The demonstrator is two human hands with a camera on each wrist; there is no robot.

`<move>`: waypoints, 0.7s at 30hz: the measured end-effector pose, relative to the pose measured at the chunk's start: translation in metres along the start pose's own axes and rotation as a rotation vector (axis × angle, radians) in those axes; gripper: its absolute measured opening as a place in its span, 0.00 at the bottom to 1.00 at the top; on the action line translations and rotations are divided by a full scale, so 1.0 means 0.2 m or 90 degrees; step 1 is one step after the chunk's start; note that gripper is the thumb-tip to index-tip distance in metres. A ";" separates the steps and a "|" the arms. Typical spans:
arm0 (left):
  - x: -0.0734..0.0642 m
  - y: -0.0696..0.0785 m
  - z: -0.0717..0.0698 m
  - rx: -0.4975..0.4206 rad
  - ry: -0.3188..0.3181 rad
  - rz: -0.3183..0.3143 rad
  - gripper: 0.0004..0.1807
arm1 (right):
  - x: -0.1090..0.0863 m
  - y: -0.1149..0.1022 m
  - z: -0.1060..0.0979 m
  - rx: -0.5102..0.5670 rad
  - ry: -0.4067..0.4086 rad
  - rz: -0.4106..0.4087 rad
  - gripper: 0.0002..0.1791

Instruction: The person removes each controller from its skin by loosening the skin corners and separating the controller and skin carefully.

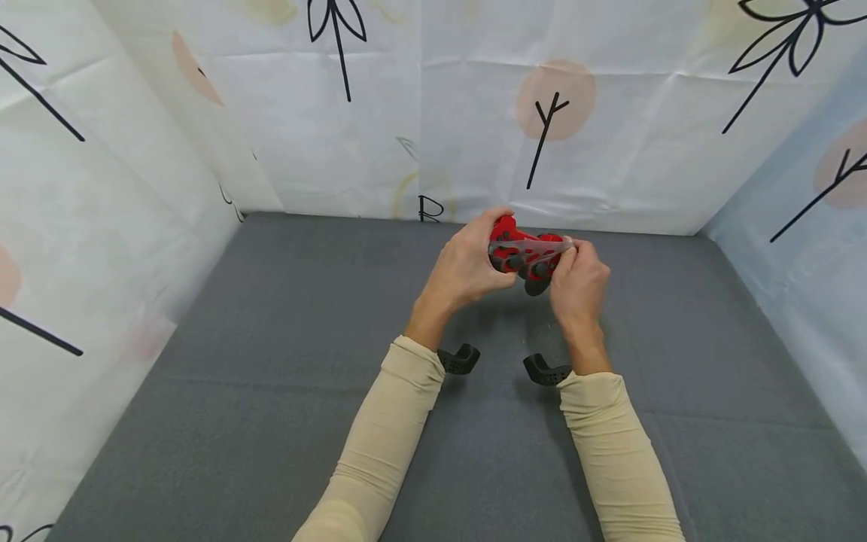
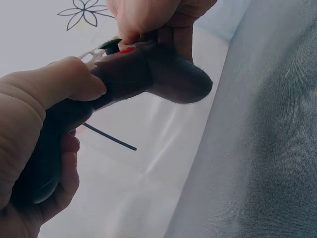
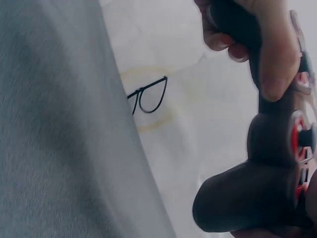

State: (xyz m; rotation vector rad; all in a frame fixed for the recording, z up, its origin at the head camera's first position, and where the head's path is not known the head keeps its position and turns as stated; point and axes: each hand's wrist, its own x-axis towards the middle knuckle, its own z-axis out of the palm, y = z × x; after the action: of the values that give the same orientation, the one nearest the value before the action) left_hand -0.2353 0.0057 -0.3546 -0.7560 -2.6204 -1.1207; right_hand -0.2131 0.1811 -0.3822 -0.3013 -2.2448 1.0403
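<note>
A red and black game controller (image 1: 504, 229) is held up above the far part of the grey table. My left hand (image 1: 467, 260) grips one handle, its thumb lying along the near side in the left wrist view, with fingers wrapped beneath. Across the red face runs a clear plastic strip (image 1: 528, 245). At its right end, my right hand (image 1: 581, 278) pinches the strip between thumb and fingers, close against the controller's other side. The dark underside of the controller (image 3: 272, 134) and its free handle show in the right wrist view. Part of the right hand is cut off there.
The grey cloth-covered table (image 1: 305, 452) stretches below both forearms. White fabric walls (image 1: 474, 150) with drawn plants stand at the back and sides. Black wrist mounts (image 1: 460, 360) stick out inward from each sleeve.
</note>
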 end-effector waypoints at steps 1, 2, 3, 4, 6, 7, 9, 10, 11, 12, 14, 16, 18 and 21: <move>0.00 0.00 0.00 0.000 0.003 0.005 0.47 | 0.00 0.00 0.00 0.006 -0.002 0.007 0.20; 0.00 0.00 0.00 -0.003 0.008 0.009 0.46 | 0.00 0.00 -0.01 0.013 -0.006 0.014 0.20; 0.00 0.00 0.01 -0.005 0.012 0.014 0.46 | 0.01 0.00 -0.01 0.022 -0.009 0.021 0.20; 0.00 0.00 0.01 -0.008 0.018 0.018 0.46 | 0.01 0.00 -0.02 0.031 -0.013 0.030 0.20; 0.00 -0.01 0.01 -0.015 0.033 0.027 0.46 | 0.01 -0.01 -0.03 0.060 -0.023 0.054 0.19; 0.00 -0.01 0.02 -0.022 0.043 0.035 0.45 | 0.02 -0.01 -0.04 0.076 -0.029 0.069 0.19; 0.00 -0.02 0.03 -0.041 0.067 0.047 0.45 | 0.03 -0.02 -0.05 0.115 -0.041 0.103 0.18; 0.00 -0.02 0.03 -0.054 0.080 0.052 0.45 | 0.04 -0.02 -0.06 0.138 -0.047 0.123 0.18; 0.00 -0.03 0.03 -0.073 0.092 0.052 0.44 | 0.04 -0.02 -0.07 0.163 -0.053 0.141 0.18; 0.00 -0.03 0.04 -0.094 0.104 0.052 0.44 | 0.05 -0.03 -0.07 0.187 -0.057 0.158 0.18; 0.01 -0.04 0.04 -0.144 0.120 0.035 0.44 | 0.05 -0.03 -0.08 0.229 -0.055 0.178 0.18; 0.01 -0.04 0.05 -0.191 0.133 0.004 0.43 | 0.05 -0.04 -0.08 0.265 -0.046 0.178 0.18; 0.01 -0.04 0.04 -0.231 0.146 -0.033 0.43 | 0.05 -0.05 -0.08 0.291 -0.030 0.160 0.17; 0.02 -0.04 0.03 -0.277 0.163 -0.086 0.43 | 0.04 -0.05 -0.07 0.341 -0.018 0.120 0.16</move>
State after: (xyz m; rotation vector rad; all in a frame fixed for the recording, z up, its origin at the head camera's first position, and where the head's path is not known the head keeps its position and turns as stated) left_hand -0.2416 0.0074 -0.3628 -0.4673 -2.2669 -1.7316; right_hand -0.2099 0.1865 -0.3633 -0.2665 -1.8927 1.7006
